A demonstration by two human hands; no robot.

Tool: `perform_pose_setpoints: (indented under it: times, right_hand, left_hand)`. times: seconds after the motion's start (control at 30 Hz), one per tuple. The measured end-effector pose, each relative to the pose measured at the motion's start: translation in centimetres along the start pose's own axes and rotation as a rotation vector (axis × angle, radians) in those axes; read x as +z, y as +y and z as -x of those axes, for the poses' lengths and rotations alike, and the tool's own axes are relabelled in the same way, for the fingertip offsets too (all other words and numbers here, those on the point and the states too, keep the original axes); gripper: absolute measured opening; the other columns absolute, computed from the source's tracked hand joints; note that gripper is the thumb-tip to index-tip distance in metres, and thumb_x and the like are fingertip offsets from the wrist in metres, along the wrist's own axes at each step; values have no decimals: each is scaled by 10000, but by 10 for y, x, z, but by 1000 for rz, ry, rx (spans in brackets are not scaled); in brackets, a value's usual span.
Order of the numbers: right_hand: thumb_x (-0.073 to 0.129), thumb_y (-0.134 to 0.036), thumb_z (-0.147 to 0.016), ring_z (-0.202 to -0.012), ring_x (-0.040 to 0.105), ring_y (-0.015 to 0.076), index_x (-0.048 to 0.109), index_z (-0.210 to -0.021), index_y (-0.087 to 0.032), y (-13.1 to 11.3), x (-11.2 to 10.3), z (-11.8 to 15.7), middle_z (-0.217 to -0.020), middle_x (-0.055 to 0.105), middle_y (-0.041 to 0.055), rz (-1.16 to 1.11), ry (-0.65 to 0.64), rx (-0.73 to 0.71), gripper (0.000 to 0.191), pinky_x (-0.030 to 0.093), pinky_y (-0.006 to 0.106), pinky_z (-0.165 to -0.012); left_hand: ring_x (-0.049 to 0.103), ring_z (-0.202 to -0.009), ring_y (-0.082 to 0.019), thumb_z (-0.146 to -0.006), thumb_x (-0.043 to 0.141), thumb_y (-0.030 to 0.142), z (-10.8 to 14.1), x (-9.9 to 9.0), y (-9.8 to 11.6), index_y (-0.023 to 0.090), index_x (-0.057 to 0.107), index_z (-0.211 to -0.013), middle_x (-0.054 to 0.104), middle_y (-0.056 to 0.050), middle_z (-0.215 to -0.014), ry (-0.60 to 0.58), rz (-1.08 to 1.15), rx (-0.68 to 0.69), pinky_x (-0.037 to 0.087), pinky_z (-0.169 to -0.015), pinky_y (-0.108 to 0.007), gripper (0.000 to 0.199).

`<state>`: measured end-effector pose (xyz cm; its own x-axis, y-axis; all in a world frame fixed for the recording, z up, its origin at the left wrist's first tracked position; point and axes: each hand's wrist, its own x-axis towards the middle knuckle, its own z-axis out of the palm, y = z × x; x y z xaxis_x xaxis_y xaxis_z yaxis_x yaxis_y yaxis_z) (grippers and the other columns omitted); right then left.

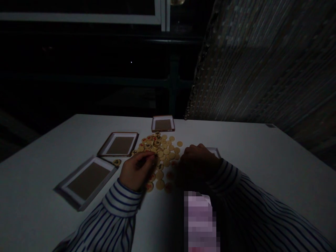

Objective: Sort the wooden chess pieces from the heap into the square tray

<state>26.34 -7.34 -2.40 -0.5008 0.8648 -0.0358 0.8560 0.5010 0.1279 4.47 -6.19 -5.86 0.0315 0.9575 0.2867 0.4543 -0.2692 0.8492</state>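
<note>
A heap of round wooden Chinese chess pieces (166,151) lies in the middle of the white table, some showing red or black characters, others blank side up. At the heap's near left edge, my left hand (136,169) has thumb and forefinger pinched together among the pieces. What sits between those fingertips is too dark to make out. On the right side of the heap, my right hand (198,159) is closed with its fingers curled down. Its fingertips are in shadow, and whatever they hold is hidden. Several loose pieces (160,184) lie nearer to me, between my wrists.
Shallow open box halves stand about: a grey tray (85,180) at left, a brown-rimmed tray (119,144) behind it, and a small tray (163,123) at the back. Another tray (214,152) is partly behind my right hand. A bead curtain (249,70) hangs behind the white table (252,147).
</note>
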Motion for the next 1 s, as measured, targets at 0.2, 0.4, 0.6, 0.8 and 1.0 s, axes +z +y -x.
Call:
perform_pose_setpoints:
  times: [0.2, 0.4, 0.6, 0.8, 1.0]
  right_hand:
    - [506, -261, -730, -821, 503, 211, 608, -778, -189, -1, 0, 1, -827, 588, 75, 4, 8, -1, 134, 283, 326, -657]
    - [493, -324, -739, -749, 534, 203, 591, -788, -190, -9, -4, 2, -805, 610, 68, -8, 16, -75, 172, 306, 317, -619]
    - [441, -414, -769, -720, 553, 208, 579, -854, -176, -26, -8, 10, -775, 622, 76, -14, 31, -171, 288, 320, 328, -613]
    - [340, -444, -832, -758, 547, 193, 579, -867, -178, -27, -3, 11, -848, 617, 71, -53, 33, -248, 359, 308, 316, -623]
    - [306, -489, -838, -756, 554, 188, 594, -874, -223, -25, 2, 8, -832, 621, 48, -92, 12, -248, 394, 323, 318, -633]
  left_hand:
    - [623, -749, -167, -688, 557, 366, 0, -2, 5, 170, 653, -821, 685, -35, -790, -4, -7, -32, 506, -676, -253, 256]
    - [616, -794, -168, -687, 560, 351, 0, -2, 6, 168, 652, -819, 683, -35, -817, 17, -28, -22, 490, -735, -259, 244]
    - [618, -770, -162, -692, 554, 350, 0, -1, 5, 162, 652, -823, 682, -36, -806, 11, -20, -15, 496, -706, -246, 249]
    - [611, -796, -165, -699, 552, 372, 0, 1, 0, 164, 652, -843, 673, -46, -849, -26, -32, 10, 484, -752, -270, 272]
    - [611, -782, -159, -712, 546, 367, 2, 4, 1, 172, 652, -837, 672, -36, -829, -46, -56, 45, 483, -725, -254, 254]
